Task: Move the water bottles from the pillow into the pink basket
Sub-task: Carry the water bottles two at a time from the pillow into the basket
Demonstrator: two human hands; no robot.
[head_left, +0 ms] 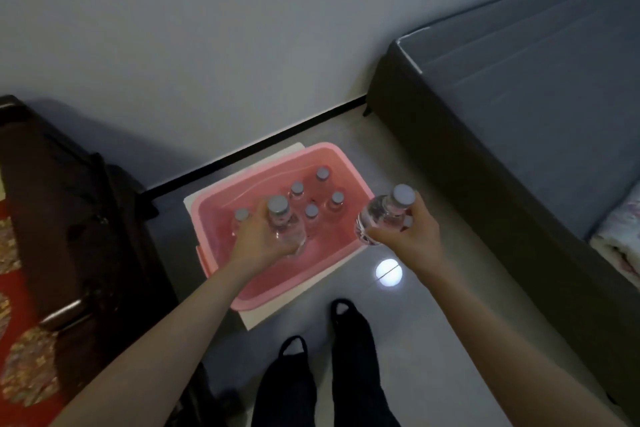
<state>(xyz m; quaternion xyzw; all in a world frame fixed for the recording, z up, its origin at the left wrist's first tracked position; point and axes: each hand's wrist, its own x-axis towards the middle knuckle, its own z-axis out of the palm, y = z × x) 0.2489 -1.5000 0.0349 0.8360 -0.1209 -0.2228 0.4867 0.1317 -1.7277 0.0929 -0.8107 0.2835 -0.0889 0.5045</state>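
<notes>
A pink basket (221,274) stands on the floor by the wall, on a white board. Several clear water bottles with grey caps (322,175) stand upright inside its far half. My left hand (256,239) holds a clear bottle (285,229) above the middle of the basket. My right hand (408,232) grips another clear bottle (381,211), tilted, just over the basket's right rim. At the right edge lies a flowered pillow or folded cover (623,236) on the bed; no bottles show on it.
A grey bed (519,97) with a dark frame fills the right side. A dark wooden cabinet (69,218) stands at the left, with a red patterned cloth (20,322) in front. A bright light spot (388,273) lies on the floor. My dark-clad legs (349,357) are below the basket.
</notes>
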